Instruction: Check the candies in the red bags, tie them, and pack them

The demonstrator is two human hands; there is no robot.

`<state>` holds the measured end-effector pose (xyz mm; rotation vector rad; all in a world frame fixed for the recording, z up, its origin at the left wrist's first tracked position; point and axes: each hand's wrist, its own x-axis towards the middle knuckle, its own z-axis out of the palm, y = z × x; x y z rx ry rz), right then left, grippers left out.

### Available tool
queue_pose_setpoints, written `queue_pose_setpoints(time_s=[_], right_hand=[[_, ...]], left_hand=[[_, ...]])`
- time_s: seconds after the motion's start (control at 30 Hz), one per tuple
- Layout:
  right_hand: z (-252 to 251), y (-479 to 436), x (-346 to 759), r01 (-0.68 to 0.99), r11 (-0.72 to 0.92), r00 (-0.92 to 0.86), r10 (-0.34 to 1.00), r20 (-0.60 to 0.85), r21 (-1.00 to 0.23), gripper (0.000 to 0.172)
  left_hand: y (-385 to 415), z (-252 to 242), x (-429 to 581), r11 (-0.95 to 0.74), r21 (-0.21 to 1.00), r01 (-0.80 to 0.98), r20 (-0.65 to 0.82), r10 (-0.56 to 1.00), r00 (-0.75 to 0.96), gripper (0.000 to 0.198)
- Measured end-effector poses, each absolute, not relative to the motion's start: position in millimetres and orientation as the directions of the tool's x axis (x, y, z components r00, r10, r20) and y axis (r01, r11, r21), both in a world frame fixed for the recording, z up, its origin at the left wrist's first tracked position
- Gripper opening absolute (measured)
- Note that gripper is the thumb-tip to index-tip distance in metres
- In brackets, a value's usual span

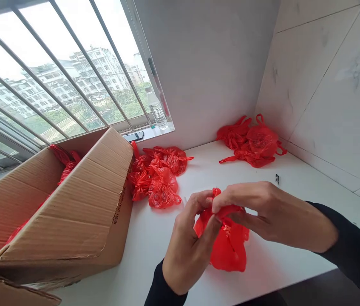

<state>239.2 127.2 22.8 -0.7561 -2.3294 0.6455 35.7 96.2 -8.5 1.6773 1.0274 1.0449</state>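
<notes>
Together, both hands (188, 244) (262, 206) (curled) pinch a red bag (229, 253).

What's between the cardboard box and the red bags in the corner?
In the head view: another cluster of red bags beside the box, then white tabletop.

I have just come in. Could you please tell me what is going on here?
The left hand and the right hand both grip the upper part of a red plastic bag over a white surface. Bunched red bags sit beside an open cardboard box, and a second red group lies in the far corner. More red plastic shows inside the box.
</notes>
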Motion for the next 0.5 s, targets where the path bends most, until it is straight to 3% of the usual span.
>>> queue_pose_setpoints(time_s=[0.1,0.2,0.37,0.5], right_hand=[[25.2,131.8,242.6,0.355,0.7,-0.582,0.684,0.44,-0.62,0.015],[27.6,137.1,250.1,0.393,0.661,-0.499,0.737,0.456,-0.639,0.012],[33.7,140.4,256.2,0.45,0.519,-0.377,0.848,0.372,-0.726,0.019],[41.6,141.4,251.6,0.469,0.484,-0.358,0.869,0.342,-0.739,0.013]], left_hand=[[99.7,-9.3,32.5,-0.151,0.966,0.21,0.097,0.964,0.248,0.035],[106.5,-10.3,28.1,-0.06,0.981,0.186,0.026,0.983,0.182,0.03],[121.7,-6.6,26.1,-0.129,0.987,0.1,0.127,0.992,0.024,0.026],[129.2,1.9,36.8,-0.154,0.986,-0.069,0.153,0.988,-0.016,0.022]])
